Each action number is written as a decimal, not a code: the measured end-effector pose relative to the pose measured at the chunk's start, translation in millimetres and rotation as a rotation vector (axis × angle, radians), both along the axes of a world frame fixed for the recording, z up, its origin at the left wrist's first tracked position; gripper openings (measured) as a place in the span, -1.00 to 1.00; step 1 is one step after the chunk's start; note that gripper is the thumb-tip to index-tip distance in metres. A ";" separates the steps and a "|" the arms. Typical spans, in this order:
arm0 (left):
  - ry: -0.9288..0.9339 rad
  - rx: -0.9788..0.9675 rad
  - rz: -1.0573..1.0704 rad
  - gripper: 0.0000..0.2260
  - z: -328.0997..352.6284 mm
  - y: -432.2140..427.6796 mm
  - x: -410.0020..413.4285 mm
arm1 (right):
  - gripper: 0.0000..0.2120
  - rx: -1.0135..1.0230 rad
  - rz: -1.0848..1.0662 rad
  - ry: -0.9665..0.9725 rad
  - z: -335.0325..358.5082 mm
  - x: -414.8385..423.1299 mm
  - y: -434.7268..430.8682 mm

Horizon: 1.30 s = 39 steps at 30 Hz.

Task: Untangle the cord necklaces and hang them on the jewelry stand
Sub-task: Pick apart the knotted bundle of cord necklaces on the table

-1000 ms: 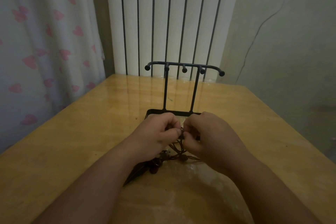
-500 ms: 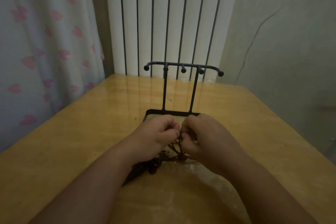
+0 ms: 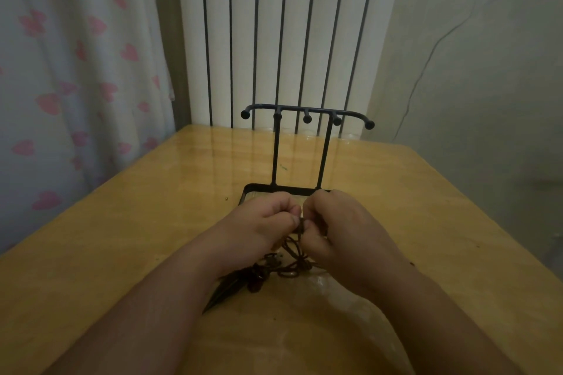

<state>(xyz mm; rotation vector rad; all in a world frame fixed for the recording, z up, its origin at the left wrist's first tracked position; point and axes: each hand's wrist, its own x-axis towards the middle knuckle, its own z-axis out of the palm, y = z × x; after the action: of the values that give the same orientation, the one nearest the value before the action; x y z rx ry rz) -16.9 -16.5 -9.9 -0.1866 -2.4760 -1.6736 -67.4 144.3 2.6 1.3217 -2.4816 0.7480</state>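
the jewelry stand (image 3: 275, 155) has all 5 pegs bare, so nothing is hung yet. just in front of its base, the left hand (image 3: 268, 222) and right hand (image 3: 338, 228), both curled tight, pinch the cord necklaces (image 3: 289, 262). the knotted rest lies on the table (image 3: 122, 237) nearer me. i'd say the untangling is far from done.

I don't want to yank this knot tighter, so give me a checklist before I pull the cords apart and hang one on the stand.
1. Grip: left hand and right hand both pinch the cord necklaces. Ok.
2. Cords separated: knotted loops bunch below the hands. Not ok.
3. Jewelry stand upright, just behind the hands. Ok.
4. Hooks bare, all five. Ok.
5. Dark pendant free of the knot: partly under the left wrist. Cannot tell.
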 end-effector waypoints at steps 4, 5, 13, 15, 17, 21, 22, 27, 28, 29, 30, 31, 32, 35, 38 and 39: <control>0.016 0.050 -0.004 -0.81 2.6 0.4 0.7 | -0.91 -0.066 0.009 -0.006 0.2 1.9 -0.2; 0.033 0.056 0.006 -0.82 2.6 0.2 0.6 | -0.91 -0.079 0.008 -0.007 0.2 1.7 -0.4; 0.081 0.024 0.050 -0.76 0.5 -2.1 0.8 | -0.93 -0.109 0.016 -0.051 0.3 -0.5 1.0; 0.075 0.001 0.058 -0.80 0.4 -1.6 0.7 | -0.93 -0.108 0.005 -0.047 -0.5 -1.3 2.0; 0.072 -0.024 0.072 -0.85 0.2 -0.8 0.4 | -0.92 -0.113 -0.016 -0.014 -1.1 -1.9 2.8; 0.078 -0.048 0.076 -0.83 0.7 1.6 0.5 | -0.89 -0.099 -0.037 0.065 0.8 -1.8 2.1; 0.076 -0.058 0.080 -0.80 0.7 2.0 0.8 | -0.88 -0.089 -0.037 0.064 1.0 -1.5 1.6; 0.066 -0.052 0.093 -0.75 1.7 4.1 1.6 | -0.90 -0.070 -0.017 0.037 -0.4 -2.6 1.9; 0.065 -0.045 0.090 -0.79 1.9 4.4 1.7 | -0.91 -0.069 -0.008 0.032 0.1 -2.4 2.1; 0.058 -0.039 0.087 -0.83 2.1 4.9 2.0 | -0.92 -0.066 0.000 0.028 0.5 -2.2 2.3; 0.049 -0.032 0.079 -0.85 2.0 5.3 2.2 | -0.92 -0.063 0.009 0.025 0.7 -1.8 2.6; 0.037 -0.019 0.065 -0.86 1.9 5.7 2.5 | -0.91 -0.066 0.016 0.020 0.5 -1.5 2.3; 0.027 0.003 0.049 -0.86 1.7 5.9 2.8 | -0.90 -0.078 0.021 0.011 0.0 -1.1 1.6; 0.012 0.072 0.016 -0.86 2.4 6.6 3.8 | -0.93 -0.151 0.020 -0.032 -3.6 -0.7 -0.3; 0.019 0.127 0.003 -0.87 1.7 7.5 3.7 | -0.94 -0.241 0.025 -0.060 -7.7 -0.9 -2.7; 0.021 0.145 0.000 -0.86 1.5 7.8 3.5 | -0.93 -0.266 0.025 -0.067 -8.7 -1.1 -3.7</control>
<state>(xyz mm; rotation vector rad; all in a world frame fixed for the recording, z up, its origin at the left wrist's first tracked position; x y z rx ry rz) -13.4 -8.7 -8.4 -0.1858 -2.3280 -1.8316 -68.5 140.5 -6.1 1.2508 -2.3172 1.1016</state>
